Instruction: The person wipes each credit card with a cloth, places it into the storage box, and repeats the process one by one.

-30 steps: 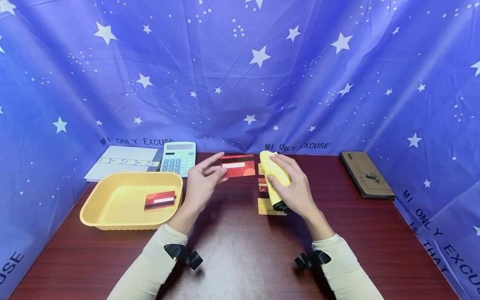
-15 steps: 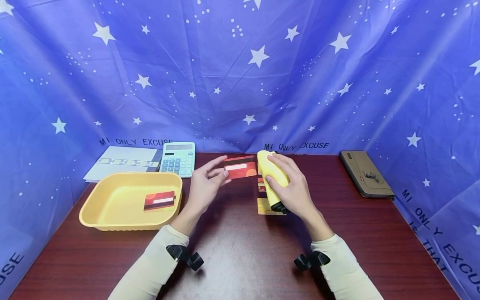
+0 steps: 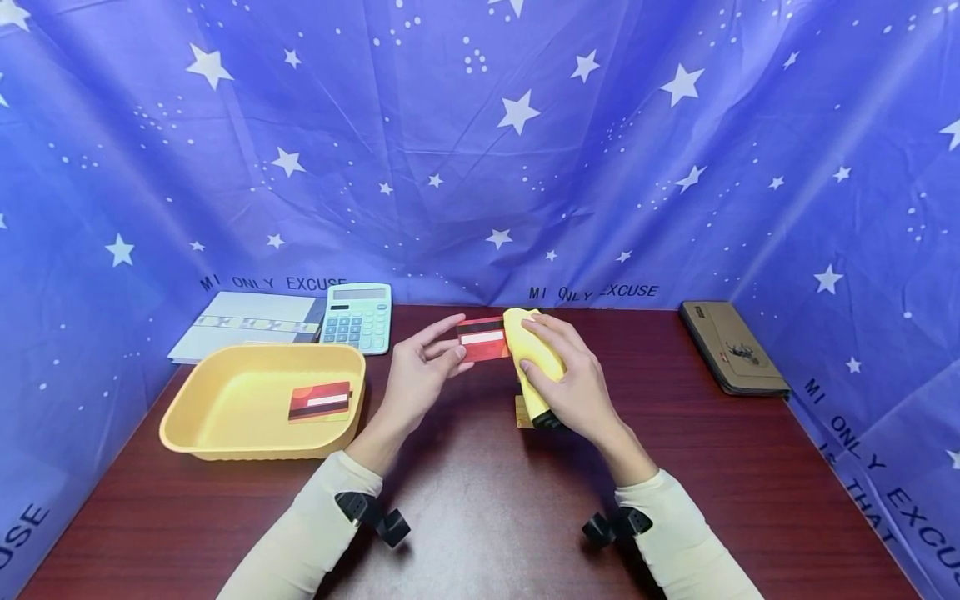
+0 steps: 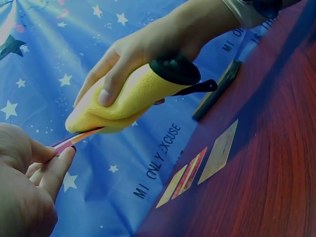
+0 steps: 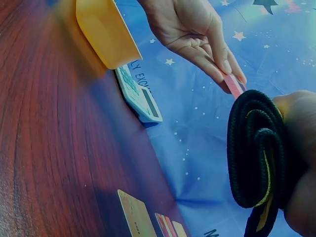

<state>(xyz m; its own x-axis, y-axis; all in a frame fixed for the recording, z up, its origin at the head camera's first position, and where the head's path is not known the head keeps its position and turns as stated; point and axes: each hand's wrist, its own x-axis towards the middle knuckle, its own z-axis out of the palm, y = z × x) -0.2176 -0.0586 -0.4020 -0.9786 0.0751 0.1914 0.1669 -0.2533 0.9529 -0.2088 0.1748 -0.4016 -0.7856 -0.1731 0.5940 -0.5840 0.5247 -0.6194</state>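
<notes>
In the head view my left hand [image 3: 420,375] pinches a red bank card [image 3: 482,340] by its left end, between thumb and fingers, above the table. My right hand [image 3: 581,379] grips a folded yellow cloth [image 3: 532,362] with black edging, and the cloth covers the card's right end. In the left wrist view the card [image 4: 71,141] enters the cloth's lower fold. The right wrist view shows the cloth's black rolled end [image 5: 254,148]. Below, a yellow card [image 4: 219,150] and a red-striped card [image 4: 190,173] lie on the table.
A yellow plastic basin [image 3: 195,417] at left holds another red card [image 3: 318,400]. Behind it are a light-blue calculator [image 3: 356,317] and a grey-white notebook [image 3: 217,321]. A brown zipped wallet [image 3: 735,350] lies at the far right. A blue star-printed curtain [image 3: 480,167] encloses the table's back and sides.
The cloth has moved left onto the card's right end, which was uncovered before. My left hand has shifted slightly right with the card. The basin and its card stay put.
</notes>
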